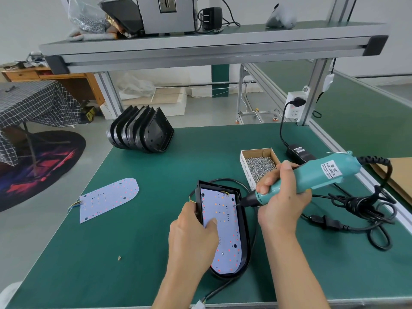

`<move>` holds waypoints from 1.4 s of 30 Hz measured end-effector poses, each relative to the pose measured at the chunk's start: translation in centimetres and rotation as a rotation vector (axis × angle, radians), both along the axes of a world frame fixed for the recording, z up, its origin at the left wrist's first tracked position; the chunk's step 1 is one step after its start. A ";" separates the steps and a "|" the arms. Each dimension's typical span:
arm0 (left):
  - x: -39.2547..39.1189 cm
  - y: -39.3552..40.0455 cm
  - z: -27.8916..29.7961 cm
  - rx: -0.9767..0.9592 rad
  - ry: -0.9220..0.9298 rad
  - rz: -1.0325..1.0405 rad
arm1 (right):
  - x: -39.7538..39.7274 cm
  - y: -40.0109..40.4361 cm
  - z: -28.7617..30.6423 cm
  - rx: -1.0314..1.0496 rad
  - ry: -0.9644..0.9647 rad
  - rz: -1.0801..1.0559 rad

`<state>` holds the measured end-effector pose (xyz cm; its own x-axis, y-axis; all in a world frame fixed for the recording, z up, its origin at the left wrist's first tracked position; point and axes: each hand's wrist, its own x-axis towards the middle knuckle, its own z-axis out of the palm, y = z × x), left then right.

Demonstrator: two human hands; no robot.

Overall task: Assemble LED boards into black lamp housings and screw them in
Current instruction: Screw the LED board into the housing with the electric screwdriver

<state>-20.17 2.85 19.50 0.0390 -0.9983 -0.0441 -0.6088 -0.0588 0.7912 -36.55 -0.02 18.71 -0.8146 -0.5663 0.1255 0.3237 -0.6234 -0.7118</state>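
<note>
A black lamp housing lies on the green mat in front of me, with a white LED board seated inside it. My left hand grips the housing's left wall, thumb pressing on the board. My right hand holds a teal electric screwdriver, its tip touching a screw at the board's upper right edge. A second LED board with short wires lies loose to the left. A stack of empty black housings stands at the back of the mat.
An open cardboard box of screws sits just behind the right hand. A black power adapter and tangled black cable lie to the right. A power strip hangs on the frame post. An overhead shelf spans the bench.
</note>
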 end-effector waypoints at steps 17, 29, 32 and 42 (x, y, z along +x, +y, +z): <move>-0.1 0.1 -0.1 -0.024 -0.003 -0.012 | 0.1 -0.1 0.3 0.018 0.014 -0.009; 0.0 0.1 -0.3 -0.040 0.005 -0.013 | 0.2 -0.2 0.5 0.025 0.016 0.003; 0.0 0.1 -0.3 -0.040 0.013 -0.011 | 0.2 -0.2 0.5 0.030 0.016 0.001; 0.2 0.0 -0.4 -0.022 0.000 0.003 | 0.3 0.1 0.0 -0.012 0.050 0.057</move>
